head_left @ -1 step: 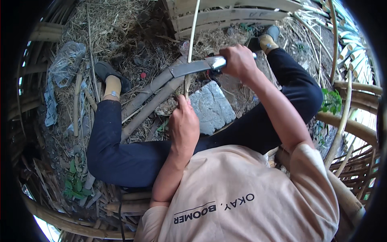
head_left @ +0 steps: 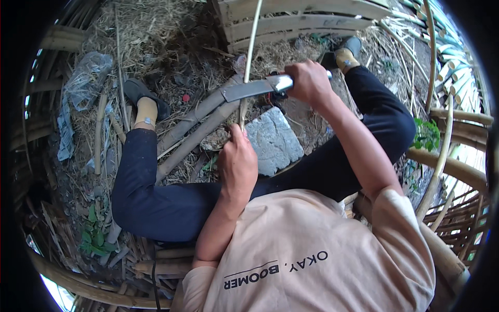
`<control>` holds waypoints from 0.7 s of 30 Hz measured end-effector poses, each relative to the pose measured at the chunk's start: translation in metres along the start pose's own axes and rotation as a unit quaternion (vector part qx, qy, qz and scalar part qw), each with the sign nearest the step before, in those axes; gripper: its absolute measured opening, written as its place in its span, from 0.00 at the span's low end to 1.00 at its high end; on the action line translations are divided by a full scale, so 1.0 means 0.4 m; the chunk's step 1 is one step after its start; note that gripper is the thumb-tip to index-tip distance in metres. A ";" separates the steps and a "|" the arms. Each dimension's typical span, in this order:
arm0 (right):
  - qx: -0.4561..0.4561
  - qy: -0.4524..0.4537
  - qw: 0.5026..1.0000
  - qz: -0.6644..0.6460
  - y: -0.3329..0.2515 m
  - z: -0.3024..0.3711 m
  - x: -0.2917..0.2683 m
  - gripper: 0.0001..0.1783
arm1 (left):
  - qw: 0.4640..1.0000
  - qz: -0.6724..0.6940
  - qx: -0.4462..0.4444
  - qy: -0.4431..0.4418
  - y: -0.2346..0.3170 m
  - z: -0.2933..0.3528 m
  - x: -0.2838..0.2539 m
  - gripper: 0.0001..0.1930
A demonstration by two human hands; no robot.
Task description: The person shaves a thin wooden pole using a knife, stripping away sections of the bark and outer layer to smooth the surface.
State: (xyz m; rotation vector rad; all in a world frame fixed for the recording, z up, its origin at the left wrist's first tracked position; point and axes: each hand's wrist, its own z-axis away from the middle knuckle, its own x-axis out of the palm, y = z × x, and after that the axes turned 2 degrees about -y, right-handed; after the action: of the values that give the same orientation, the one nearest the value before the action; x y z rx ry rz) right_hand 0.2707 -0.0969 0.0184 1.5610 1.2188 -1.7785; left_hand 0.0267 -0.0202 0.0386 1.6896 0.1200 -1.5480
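Observation:
My left hand [head_left: 237,160] is closed around the lower end of a long, thin bamboo strip [head_left: 253,39], which runs up and away past the top of the view. In my right hand [head_left: 307,83] is the handle of a machete [head_left: 248,91] with a slightly curved grey blade and a shiny collar. The blade lies across the strip, a little beyond my left fist, and points left. Whether its edge bites into the strip I cannot tell. Just beyond and right of my left hand, a rough grey stone block [head_left: 274,140] rests on the ground between my legs.
Two bamboo poles [head_left: 200,132] slant across the ground under the blade. Slatted boards [head_left: 306,21] stand at the far side. A crumpled clear plastic bag [head_left: 91,78] lies left of my left shoe [head_left: 143,96]. Cut bamboo pieces [head_left: 457,78] are piled at far right.

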 end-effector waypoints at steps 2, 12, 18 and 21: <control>-0.007 0.032 0.999 -0.019 -0.002 -0.004 0.007 0.07 | 1.000 -0.006 -0.006 0.002 -0.004 0.004 0.004 0.09; 0.015 -0.023 0.999 -0.024 -0.043 0.035 -0.026 0.03 | 1.000 -0.005 -0.019 -0.006 0.000 0.007 -0.010 0.08; -0.017 -0.023 1.000 -0.010 -0.083 0.056 -0.017 0.08 | 1.000 -0.011 -0.016 -0.006 0.011 0.000 -0.001 0.08; 0.036 -0.040 0.999 0.005 -0.055 0.035 -0.031 0.07 | 0.999 -0.006 -0.028 -0.036 0.014 0.006 -0.006 0.08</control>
State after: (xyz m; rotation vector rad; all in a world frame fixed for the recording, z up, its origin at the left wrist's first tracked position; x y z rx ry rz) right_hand 0.2483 -0.1004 0.0364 1.5153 1.1194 -1.8785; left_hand 0.0274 -0.0241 0.0437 1.5892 0.1352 -1.5988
